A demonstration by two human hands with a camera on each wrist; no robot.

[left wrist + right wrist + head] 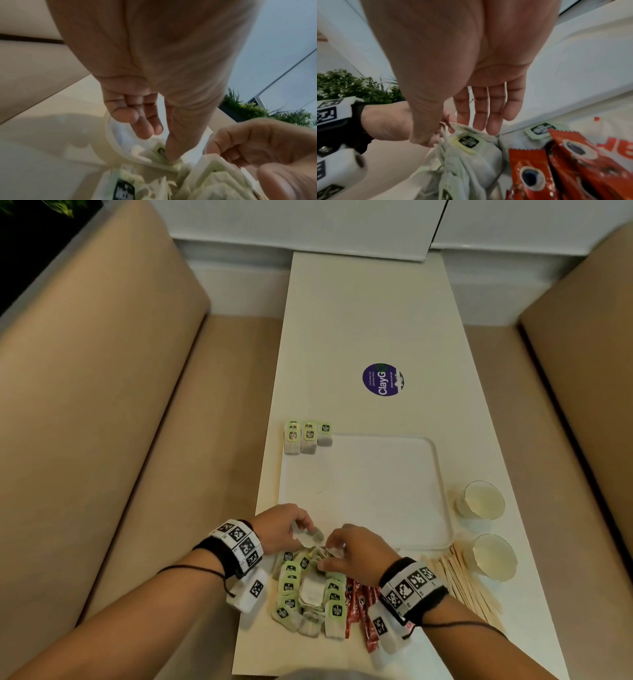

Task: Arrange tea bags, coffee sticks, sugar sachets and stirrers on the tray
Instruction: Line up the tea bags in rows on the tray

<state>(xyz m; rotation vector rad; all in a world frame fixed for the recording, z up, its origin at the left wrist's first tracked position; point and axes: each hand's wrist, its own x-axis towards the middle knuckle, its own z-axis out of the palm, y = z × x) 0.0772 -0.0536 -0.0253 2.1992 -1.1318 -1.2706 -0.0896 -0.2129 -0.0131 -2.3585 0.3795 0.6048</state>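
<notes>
- Pinching one tea bag (313, 535) between thumb and fingertips, my left hand (279, 529) holds it just above the near rim of the tray (442, 491); my other left fingers (145, 121) hang loosely curled beside the pinch.
- My right hand (356, 553) sits just right of the left one, almost touching it, thumb and forefinger closed on a bag at the top of the heap while the remaining fingers (494, 108) stretch out straight over it.
- Directly under both sets of fingers lies the pile of tea bags (308, 594), green tags facing up, some bags overlapping and tangled; it rests on the table (376, 320) on my side of the tray.
- Right of the pile, beneath my right wrist, lie the red coffee sticks (363, 607), touching the bags' edge.
- Further right again, a fan of wooden stirrers (462, 583) spreads across the table, near the tray's close right corner.
- Beyond the stirrers and right of the tray stand two small cups (484, 501), one behind the other.
- Far ahead of my left fingers, three stacks of tea bags (307, 436) are lined up in a row at the tray's far left corner.
- Past the tray, a round purple sticker (383, 379) is on the tabletop.
- Sugar sachets I cannot make out in any view.
</notes>
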